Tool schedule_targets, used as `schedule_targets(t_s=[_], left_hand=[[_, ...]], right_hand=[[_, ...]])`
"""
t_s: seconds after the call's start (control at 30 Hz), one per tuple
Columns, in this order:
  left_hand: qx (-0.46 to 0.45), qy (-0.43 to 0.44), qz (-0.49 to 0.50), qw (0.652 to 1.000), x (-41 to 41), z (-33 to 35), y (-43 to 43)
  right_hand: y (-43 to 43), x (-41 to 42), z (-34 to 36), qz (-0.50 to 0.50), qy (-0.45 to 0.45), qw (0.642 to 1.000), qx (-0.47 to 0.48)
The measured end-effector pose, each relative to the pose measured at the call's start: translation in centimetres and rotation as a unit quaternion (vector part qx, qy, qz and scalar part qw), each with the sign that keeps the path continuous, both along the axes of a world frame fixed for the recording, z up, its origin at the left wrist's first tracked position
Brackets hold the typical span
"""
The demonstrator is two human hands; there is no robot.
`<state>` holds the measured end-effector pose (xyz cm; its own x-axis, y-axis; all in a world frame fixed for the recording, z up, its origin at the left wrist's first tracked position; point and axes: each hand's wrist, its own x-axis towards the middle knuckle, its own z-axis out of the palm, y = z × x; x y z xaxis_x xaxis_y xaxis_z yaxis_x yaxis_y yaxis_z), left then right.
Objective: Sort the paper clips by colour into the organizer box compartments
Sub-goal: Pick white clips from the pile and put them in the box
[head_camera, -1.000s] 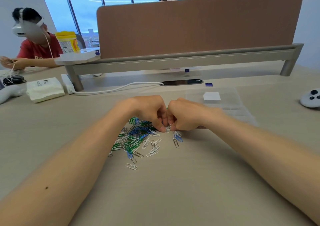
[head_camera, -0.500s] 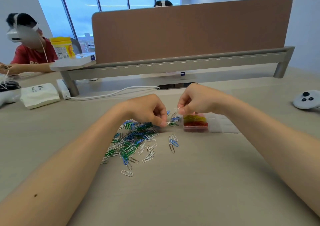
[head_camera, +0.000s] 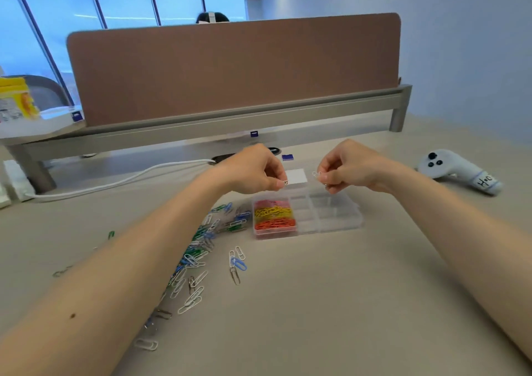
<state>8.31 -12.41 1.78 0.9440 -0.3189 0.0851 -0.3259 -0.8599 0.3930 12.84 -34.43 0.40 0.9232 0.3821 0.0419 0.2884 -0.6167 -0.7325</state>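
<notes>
A clear organizer box lies on the desk; its left column holds pink, yellow and orange clips, the other compartments look bare. My left hand hovers above the box's back left corner and pinches a small white clip. My right hand hovers over the box's back right part and pinches white clips between thumb and fingers. A loose pile of green, blue and white paper clips lies on the desk left of the box, partly under my left forearm.
A white controller lies at the right. A white cable runs along the back left. A brown divider panel on a grey rail closes the far side. A white card lies behind the box. A person's head shows above the divider.
Both hands lifted from the clip pile and moved up and right over the organizer box, each carrying white clips. The view tilted, bringing the box into full sight.
</notes>
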Motion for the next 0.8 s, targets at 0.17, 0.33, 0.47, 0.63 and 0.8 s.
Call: schedule_targets(t_s=[0.17, 0.33, 0.47, 0.63, 0.8], left_hand=[[-0.001, -0.029, -0.013, 1.000, 2.5, -0.1, -3.1], [0.033, -0.016, -0.030, 0.999, 3.8, -0.4, -5.1], [0.047, -0.001, -0.034, 0.998, 4.4, -0.6, -5.6], [0.053, 0.007, -0.040, 0.998, 4.3, -0.6, -5.6], [0.049, 0.021, -0.037, 0.998, 4.0, -0.6, -5.5]], right_hand=[[-1.5, 0.9, -1.0, 0.000, -0.042, 0.999, -0.029], [-1.4, 1.4, -1.5, 0.004, -0.086, 0.995, -0.059], [-1.1, 1.4, -1.5, 0.012, -0.104, 0.991, -0.084], [-1.5, 1.3, -1.1, 0.018, -0.097, 0.991, -0.088], [-1.6, 1.5, -1.1, 0.026, -0.086, 0.993, -0.081]])
